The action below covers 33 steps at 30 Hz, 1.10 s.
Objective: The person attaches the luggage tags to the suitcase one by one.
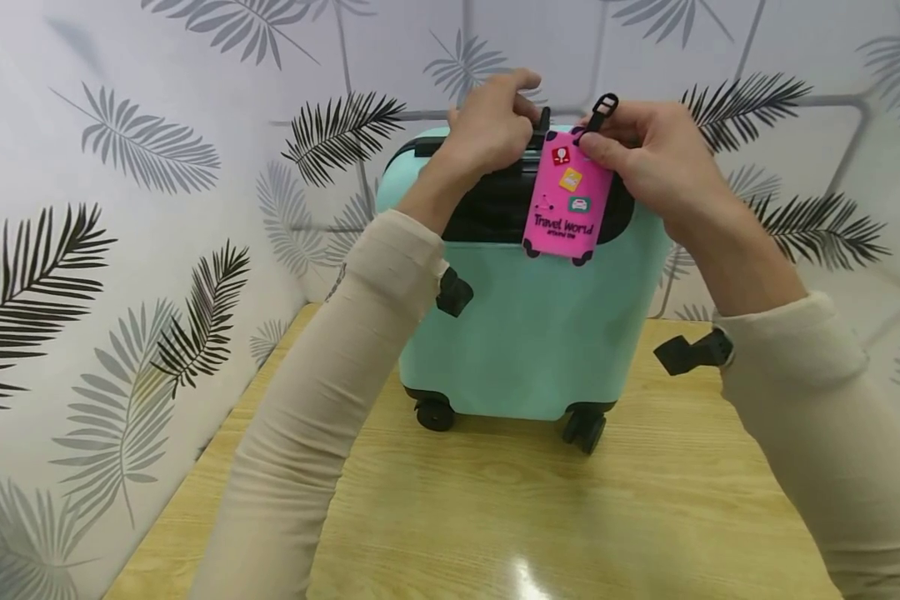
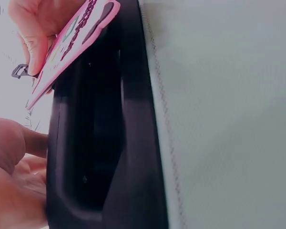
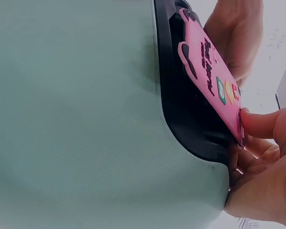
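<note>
A mint-green suitcase (image 1: 521, 329) stands upright on its wheels, with a black recessed panel (image 2: 102, 119) in its upper front. Against this panel hangs a pink luggage tag (image 1: 566, 200) lettered "Travel world", with small colored pictures on it. My right hand (image 1: 660, 158) pinches the tag at its top corner, thumb on the front, beside a black buckle strap (image 1: 600, 111) that sticks up. At the suitcase's top edge, my left hand (image 1: 491, 125) rests with bent fingers, left of the tag. A short black piece (image 1: 545, 118) rises between the hands.
The suitcase stands on a light wood-grain table (image 1: 450, 517). Close behind it is a pale wall (image 1: 555, 50) with a leaf pattern, and another patterned wall (image 1: 142, 275) runs along the left. Black camera mounts (image 1: 453, 293) protrude from both sleeves.
</note>
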Available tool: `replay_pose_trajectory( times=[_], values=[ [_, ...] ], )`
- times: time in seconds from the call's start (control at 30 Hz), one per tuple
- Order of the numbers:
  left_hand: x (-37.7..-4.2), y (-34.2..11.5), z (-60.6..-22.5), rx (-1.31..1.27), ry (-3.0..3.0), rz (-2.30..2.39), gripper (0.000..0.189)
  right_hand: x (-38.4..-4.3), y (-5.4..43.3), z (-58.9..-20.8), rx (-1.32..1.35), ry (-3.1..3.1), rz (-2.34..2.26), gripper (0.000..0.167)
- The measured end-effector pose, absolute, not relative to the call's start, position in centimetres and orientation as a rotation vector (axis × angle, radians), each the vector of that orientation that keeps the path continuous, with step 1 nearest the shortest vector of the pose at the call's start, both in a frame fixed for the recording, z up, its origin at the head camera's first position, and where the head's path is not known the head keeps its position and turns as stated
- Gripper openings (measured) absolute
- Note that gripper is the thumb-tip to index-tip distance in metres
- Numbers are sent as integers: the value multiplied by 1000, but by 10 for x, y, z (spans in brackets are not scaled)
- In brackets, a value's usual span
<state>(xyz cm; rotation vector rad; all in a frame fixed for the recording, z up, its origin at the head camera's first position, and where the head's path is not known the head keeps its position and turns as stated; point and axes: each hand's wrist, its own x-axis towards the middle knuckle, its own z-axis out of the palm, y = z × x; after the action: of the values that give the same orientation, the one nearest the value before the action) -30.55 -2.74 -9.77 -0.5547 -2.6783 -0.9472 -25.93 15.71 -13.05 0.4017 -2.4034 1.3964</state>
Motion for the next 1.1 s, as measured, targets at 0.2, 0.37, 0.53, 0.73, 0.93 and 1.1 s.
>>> replay_pose_trajectory(
  times=[0.2, 0.37, 0.53, 0.73, 0.93, 1.1],
  values=[
    [-307, -28, -103, -540, -2591, -1154, 43, -257, 152, -133, 397, -2419, 1361, 28],
    [-307, -28, -104, -550, -2565, -1166, 33, -257, 149, -134, 409, -2410, 1331, 25],
    [-308, -23, -104, -505, -2562, -1154, 29, -255, 147, -134, 403, -2404, 1317, 25],
    [-306, -19, -105, -499, -2556, -1092, 21, -254, 145, -135, 420, -2384, 1256, 24],
    [-304, -23, -108, -564, -2510, -1102, 18, -254, 141, -136, 433, -2366, 1225, 24],
    [-305, -25, -109, -597, -2496, -1117, 16, -255, 138, -135, 444, -2367, 1229, 26]
  ],
)
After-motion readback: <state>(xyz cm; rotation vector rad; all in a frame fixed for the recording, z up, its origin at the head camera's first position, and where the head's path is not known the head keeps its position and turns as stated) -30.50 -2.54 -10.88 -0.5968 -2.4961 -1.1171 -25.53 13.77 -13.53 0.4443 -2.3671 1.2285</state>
